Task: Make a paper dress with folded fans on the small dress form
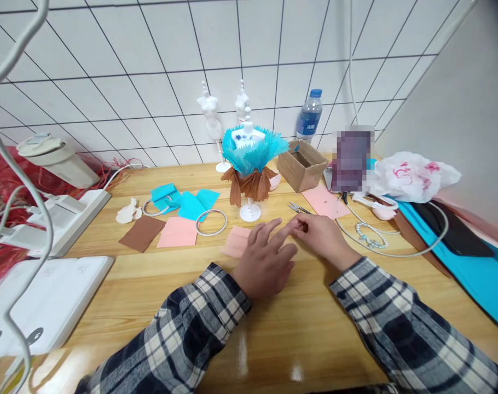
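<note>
My left hand [267, 260] is above the table in front of the dress form, its fingers apart and partly covering a pink paper square [235, 242]. Its index finger reaches to the fingertips of my right hand [323, 236], which are pinched together; anything between them is too small to make out. Just beyond lie small scissors [299, 208]. Behind the hands stands a white mini dress form [250, 212], dressed in a fringed blue paper ruffle [255, 156] above pleated brown paper [253, 189].
Left are blue paper [197, 203], pink paper [177, 232], brown paper [141, 234] and a bangle-like ring [211, 222]. Behind stand another dress form [212, 117], a cardboard box [300, 167] and a water bottle [309, 117]. A bead bracelet [371, 235] and white cable [413, 253] lie right.
</note>
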Motion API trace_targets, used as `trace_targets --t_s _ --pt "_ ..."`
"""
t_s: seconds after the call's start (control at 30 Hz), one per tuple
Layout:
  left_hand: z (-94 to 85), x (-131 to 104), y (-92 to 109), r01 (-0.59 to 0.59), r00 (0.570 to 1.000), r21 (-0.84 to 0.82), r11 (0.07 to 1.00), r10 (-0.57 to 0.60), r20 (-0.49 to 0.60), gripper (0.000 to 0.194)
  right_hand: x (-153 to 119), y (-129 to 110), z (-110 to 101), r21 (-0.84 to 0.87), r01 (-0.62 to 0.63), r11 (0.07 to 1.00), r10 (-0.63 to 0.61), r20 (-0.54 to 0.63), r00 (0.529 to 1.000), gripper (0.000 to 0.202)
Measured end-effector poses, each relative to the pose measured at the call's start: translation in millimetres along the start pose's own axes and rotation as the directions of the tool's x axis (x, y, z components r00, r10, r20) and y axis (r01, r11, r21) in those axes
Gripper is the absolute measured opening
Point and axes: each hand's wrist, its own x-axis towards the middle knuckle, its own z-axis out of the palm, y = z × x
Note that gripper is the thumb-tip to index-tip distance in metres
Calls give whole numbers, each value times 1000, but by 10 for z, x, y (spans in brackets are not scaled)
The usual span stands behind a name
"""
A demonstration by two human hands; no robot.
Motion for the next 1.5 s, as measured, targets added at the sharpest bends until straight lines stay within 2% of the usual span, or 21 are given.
trace_targets --t_s 0.07,0.13,0.4,0.5,0.67,0.83,0.97,1.07,1.2,1.3,1.33,1.37,1.4,1.47,1.5 --pt "30 29 -3 112 988 31 993 -114 99 20 1 -28 9 -36 -5 999 5 7 1000 9" --pt "66 41 -8 151 972 38 988 -156 174 27 4 -52 18 -72 0 997 1 19 1000 9" --pt "190 24 -3 144 948 95 985 -165 273 38 -21 -121 45 -260 57 964 -56 13 998 26" --pt "184 55 15 136 952 121 983 -164 258 39 -8 -63 55 -208 46 977 -54 -31 998 33" --pt "176 70 47 115 955 175 978 -158 252 44 29 77 48 15 68 998 -66 -113 991 28" --pt "207 31 53 95 959 190 977 -141 244 44 13 64 25 -9 83 996 -84 -145 986 13" --pt "188 24 57 103 973 172 980 -136 188 38 -2 35 -13 -23 127 992 -128 -331 935 16" --pt "68 6 -3 129 984 150 980 -146 102 25 -2 36 -36 -75 198 977 -212 -319 924 14" --pt "-190 -134 -246 213 977 71 974 -213 -14 12 -5 29 -46 -129 218 967 -246 -269 931 12" --pt "-329 -306 -444 273 960 -153 950 -278 -17 17 -18 -21 -31 -141 270 952 -299 -258 919 13" --pt "-351 -356 -484 303 944 -285 909 -327 -37 16 -25 -48 -19 -142 292 946 -319 -254 913 14" --pt "-360 -396 -508 327 920 -454 829 -388 -46 16 -33 -79 -4 -140 307 941 -334 -249 909 15" --pt "-358 -423 -514 333 889 -633 698 -457 -36 17 -40 -110 15 -138 317 938 -342 -236 910 16" --pt "-333 -439 -491 280 827 -903 325 -559 56 22 -52 -167 59 -143 322 936 -344 -167 924 17" --pt "-315 -430 -470 237 806 -963 131 -579 120 24 -55 -190 83 -148 324 934 -341 -113 933 18"
